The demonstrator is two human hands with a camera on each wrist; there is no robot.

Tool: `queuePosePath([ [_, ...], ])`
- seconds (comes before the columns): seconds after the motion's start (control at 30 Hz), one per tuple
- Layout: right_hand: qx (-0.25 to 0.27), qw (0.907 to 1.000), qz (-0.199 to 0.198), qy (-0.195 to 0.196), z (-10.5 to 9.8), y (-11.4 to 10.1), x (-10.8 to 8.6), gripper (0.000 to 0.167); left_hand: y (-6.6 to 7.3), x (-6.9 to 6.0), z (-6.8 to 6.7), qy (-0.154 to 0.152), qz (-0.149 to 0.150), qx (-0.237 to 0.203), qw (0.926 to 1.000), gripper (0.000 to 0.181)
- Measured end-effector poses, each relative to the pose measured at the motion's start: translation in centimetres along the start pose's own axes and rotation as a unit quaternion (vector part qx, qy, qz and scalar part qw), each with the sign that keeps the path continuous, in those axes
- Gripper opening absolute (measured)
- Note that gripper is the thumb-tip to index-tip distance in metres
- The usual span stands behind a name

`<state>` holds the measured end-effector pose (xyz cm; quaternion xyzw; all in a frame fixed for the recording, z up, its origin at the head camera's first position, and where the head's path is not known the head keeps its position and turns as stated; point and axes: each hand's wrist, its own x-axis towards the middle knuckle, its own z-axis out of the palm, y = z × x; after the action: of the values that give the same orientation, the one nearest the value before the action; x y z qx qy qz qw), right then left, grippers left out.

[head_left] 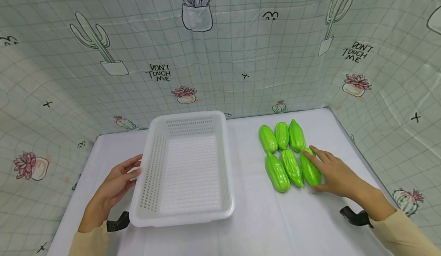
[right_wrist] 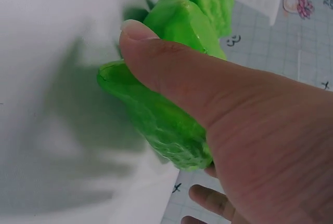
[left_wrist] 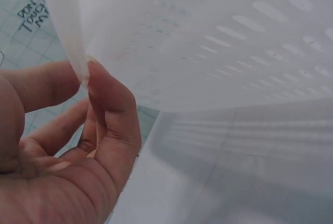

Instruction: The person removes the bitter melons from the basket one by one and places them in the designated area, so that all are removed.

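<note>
A white perforated plastic basket (head_left: 193, 217) rests on the left half of the table. My left hand (head_left: 117, 181) is at its left side, pinching the rim between thumb and fingers; the left wrist view shows the basket's edge (left_wrist: 78, 52) between them. Several bright green, bumpy bitter melons lie in two rows to the right of the basket. My right hand (head_left: 335, 175) holds the bitter melon (head_left: 311, 169) at the right end of the front row, thumb at its near end, fingers at its far end. In the right wrist view, the thumb crosses this bitter melon (right_wrist: 166, 125).
Beside the held one lie a front-row bitter melon (head_left: 292, 168) and another (head_left: 277, 173); the back row (head_left: 297, 135) sits just behind. A white cloth covers the table (head_left: 255, 225). Behind and at both sides hangs a gridded curtain (head_left: 220, 56) with cactus prints.
</note>
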<state>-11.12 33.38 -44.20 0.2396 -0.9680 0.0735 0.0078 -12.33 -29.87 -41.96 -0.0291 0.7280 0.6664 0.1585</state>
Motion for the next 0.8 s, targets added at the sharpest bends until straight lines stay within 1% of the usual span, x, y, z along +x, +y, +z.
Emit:
queuePosePath([
  [0.37, 0.009, 0.9995, -0.023, -0.020, 0.39, 0.39, 0.38, 0.122, -0.07, 0.05, 0.05, 0.000, 0.004, 0.009, 1.0000, 0.068],
  [0.8, 0.017, 0.9987, -0.021, -0.044, 0.65, 0.59, 0.82, 0.121, -0.11, -0.01, 0.04, -0.002, 0.010, 0.003, 0.9999, 0.068],
])
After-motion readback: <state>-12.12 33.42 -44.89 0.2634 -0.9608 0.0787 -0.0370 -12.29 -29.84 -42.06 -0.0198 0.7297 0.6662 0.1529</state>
